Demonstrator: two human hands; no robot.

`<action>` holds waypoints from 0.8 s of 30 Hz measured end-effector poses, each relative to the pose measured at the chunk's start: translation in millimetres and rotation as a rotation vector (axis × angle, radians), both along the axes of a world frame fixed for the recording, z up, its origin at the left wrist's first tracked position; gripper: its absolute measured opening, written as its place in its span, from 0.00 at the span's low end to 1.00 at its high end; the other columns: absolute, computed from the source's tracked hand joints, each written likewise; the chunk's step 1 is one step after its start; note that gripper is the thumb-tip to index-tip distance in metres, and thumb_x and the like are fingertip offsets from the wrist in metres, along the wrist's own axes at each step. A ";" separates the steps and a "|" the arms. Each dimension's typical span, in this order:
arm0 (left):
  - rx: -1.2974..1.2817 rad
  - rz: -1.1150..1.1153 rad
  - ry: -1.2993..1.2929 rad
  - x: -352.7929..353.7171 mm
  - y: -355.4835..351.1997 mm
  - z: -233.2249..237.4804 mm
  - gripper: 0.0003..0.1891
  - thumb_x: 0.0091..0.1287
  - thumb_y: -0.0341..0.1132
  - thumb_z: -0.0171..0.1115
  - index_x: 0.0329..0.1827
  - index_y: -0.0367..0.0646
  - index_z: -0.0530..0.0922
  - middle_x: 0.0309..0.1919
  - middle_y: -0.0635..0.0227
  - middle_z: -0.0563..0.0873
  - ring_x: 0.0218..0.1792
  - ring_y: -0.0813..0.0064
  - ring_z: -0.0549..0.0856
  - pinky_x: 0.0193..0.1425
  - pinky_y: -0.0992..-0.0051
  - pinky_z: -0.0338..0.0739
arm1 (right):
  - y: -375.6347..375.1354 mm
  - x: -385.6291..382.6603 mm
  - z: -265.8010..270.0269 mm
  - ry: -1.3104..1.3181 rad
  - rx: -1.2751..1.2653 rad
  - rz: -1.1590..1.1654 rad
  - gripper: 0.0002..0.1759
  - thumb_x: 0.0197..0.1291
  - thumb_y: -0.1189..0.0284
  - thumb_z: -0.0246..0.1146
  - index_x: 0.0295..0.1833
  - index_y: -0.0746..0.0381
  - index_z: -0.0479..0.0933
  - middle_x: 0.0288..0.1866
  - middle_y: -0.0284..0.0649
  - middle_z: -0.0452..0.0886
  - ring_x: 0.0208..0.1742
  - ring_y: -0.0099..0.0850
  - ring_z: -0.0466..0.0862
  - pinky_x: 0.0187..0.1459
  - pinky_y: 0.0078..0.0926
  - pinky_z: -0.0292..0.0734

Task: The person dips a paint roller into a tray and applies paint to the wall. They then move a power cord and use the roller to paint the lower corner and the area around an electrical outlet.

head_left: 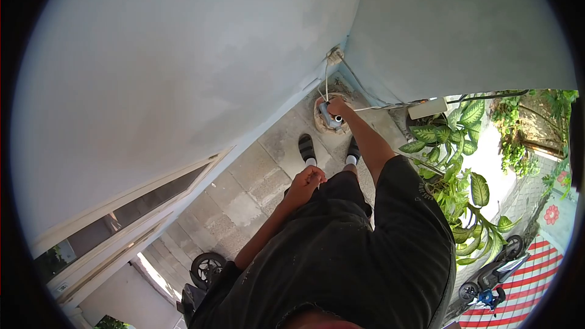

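Observation:
Low in the corner between two walls, my right hand (338,108) is closed on a grey device (328,115) with a round white-rimmed opening. The device is over a round, rough-edged base (322,127) on the paving. Pale cables (326,82) run from it up to a whitish lump (334,56) on the wall corner. My left hand (309,178) is in front of my body, above my left thigh, with its fingers curled together; whatever they hold, if anything, is too small to make out.
Potted leafy plants (439,134) stand on the right, beside a white box (428,108) with cables. A window frame (140,207) lines the left wall. A wheel (208,268) is near my left side. A motorbike (490,277) stands at the lower right.

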State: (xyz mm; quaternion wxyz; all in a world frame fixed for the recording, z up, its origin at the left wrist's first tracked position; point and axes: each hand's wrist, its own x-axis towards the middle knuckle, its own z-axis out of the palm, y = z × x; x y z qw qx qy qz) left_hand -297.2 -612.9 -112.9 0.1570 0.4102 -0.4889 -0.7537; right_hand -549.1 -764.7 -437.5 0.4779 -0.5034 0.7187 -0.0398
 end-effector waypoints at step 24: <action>0.042 -0.097 -0.003 1.9 -6.3 -2.2 0.05 0.71 0.26 0.48 0.44 0.38 0.73 0.40 0.64 0.81 0.42 0.78 0.80 0.50 0.77 0.73 | 51.8 -8.3 95.8 -0.437 0.043 -0.423 0.13 0.48 0.80 0.64 0.43 0.69 0.79 0.21 0.40 0.78 0.16 0.27 0.77 0.15 0.27 0.71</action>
